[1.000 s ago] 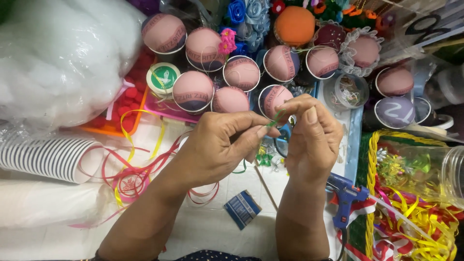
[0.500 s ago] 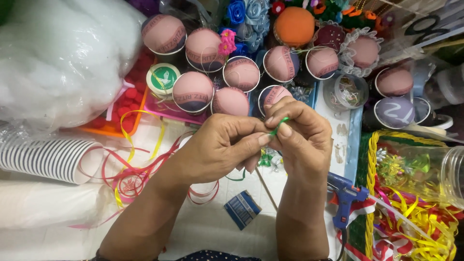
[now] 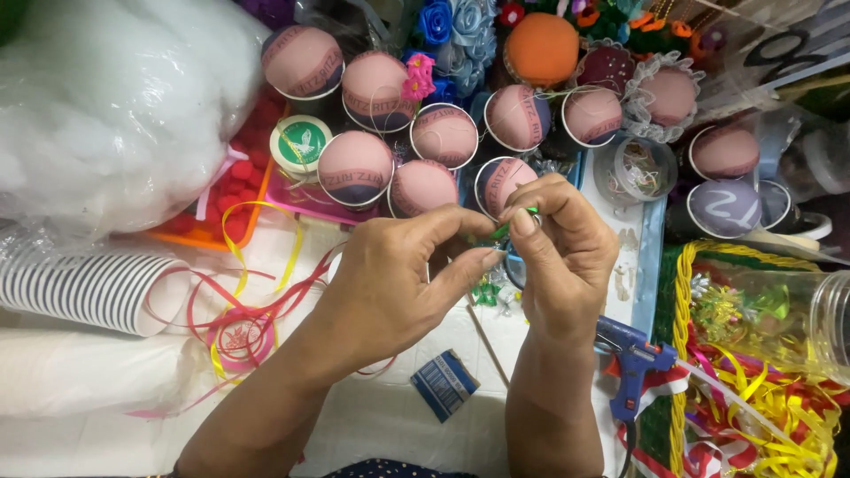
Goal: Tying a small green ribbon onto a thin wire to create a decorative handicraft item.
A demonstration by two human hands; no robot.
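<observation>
**Inspector:** What did the grip show?

**Assistant:** The right hand (image 3: 567, 257) was pinched shut, thumb and forefinger clamped on a thin green strip of ribbon or wire (image 3: 506, 228). The left hand (image 3: 398, 283) met it from the other side, its fingertips closed on the lower end of the same strip.

**Inspector:** How did the strip lie?

**Assistant:** Its long axis ran on a slant, rising from the left fingertips toward the right forefinger. It sat between both hands, above the table; neither hand was nearer.

**Inspector:** And round about?

**Assistant:** Just beyond the knuckles stood a cluster of pink padded round-topped cups (image 3: 421, 188). A blue glue gun (image 3: 630, 361) lay beside the right wrist, a small blue packet (image 3: 444, 384) between the forearms, and a stack of striped paper cups (image 3: 88, 290) well to the left.
</observation>
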